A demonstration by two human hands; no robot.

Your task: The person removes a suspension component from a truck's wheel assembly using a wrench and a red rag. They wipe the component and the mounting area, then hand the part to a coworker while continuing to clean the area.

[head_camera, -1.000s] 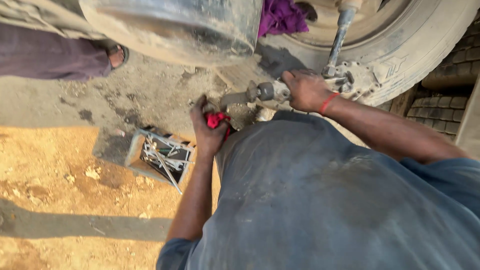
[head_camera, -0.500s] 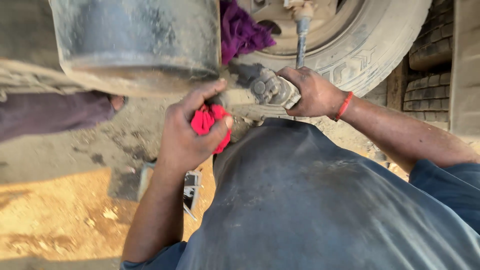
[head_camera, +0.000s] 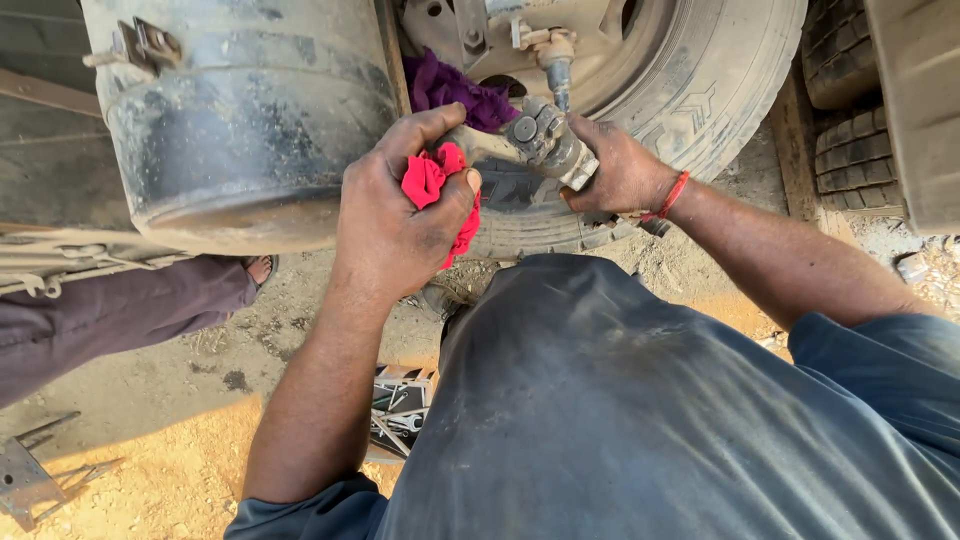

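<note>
A red rag [head_camera: 440, 185] is bunched in the left hand [head_camera: 400, 215], just left of centre and far from the body, pinched between thumb and curled fingers, w/ the index finger stretched over its top toward the metal part. The rag is judged light, soft and limp; it would crumple under any grip and can be taken anywhere, though a wad in the palm gives the most wiping surface. A grey metal joint fitting [head_camera: 545, 140] is gripped by the right hand [head_camera: 620, 170], fingers wrapped round its lower end, just right of the rag and in front of the big tyre [head_camera: 700, 90]. The fitting is judged heavy, stiff and prob. greasy, so slippery; it is best held round its thick body, not at the knuckle where parts may pivot. Whether it is joined to the thin shaft [head_camera: 558, 65] above it cannot be told. The left forearm is raised steeply from the near edge, wrist bent slightly inward; the right arm comes in from the right, nearly level, a red thread band [head_camera: 668, 197] at the wrist. A purple cloth [head_camera: 455, 90] is stuffed behind, by the dark drum tank [head_camera: 250, 110] at far left. A tray of tools [head_camera: 400, 410] lies on the sandy ground near the knees, and another person's trouser leg [head_camera: 120, 310] is seen at left.
</note>
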